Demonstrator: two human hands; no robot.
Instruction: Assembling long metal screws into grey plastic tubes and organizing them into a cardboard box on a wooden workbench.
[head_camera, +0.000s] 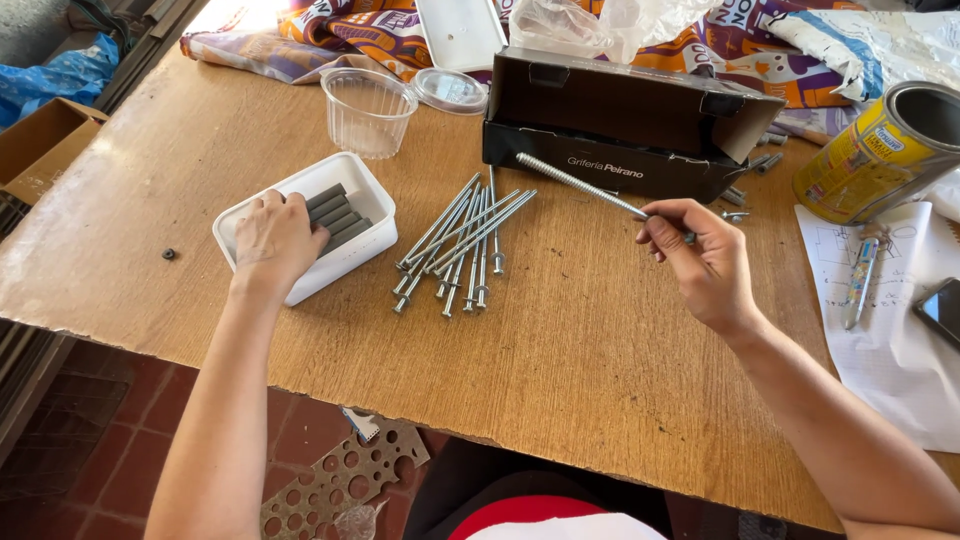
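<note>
My left hand (272, 238) reaches into a white rectangular tub (352, 172) on the wooden table (580, 350), fingers curled over several grey sleeves (338, 212) packed inside. Whether it grips one is hidden. My right hand (700, 260) pinches the end of a long threaded bolt (580, 186), which points up and left above the table. A loose pile of several long bolts (462, 240) lies between the two hands, heads toward me.
A black cardboard box (625, 120) stands behind the bolts, small screws (738, 205) beside it. A clear plastic cup (368, 110) and lid (450, 90) sit at the back. At right are a yellow tin can (870, 160), paper (900, 340), a pen (860, 282) and a phone (942, 312).
</note>
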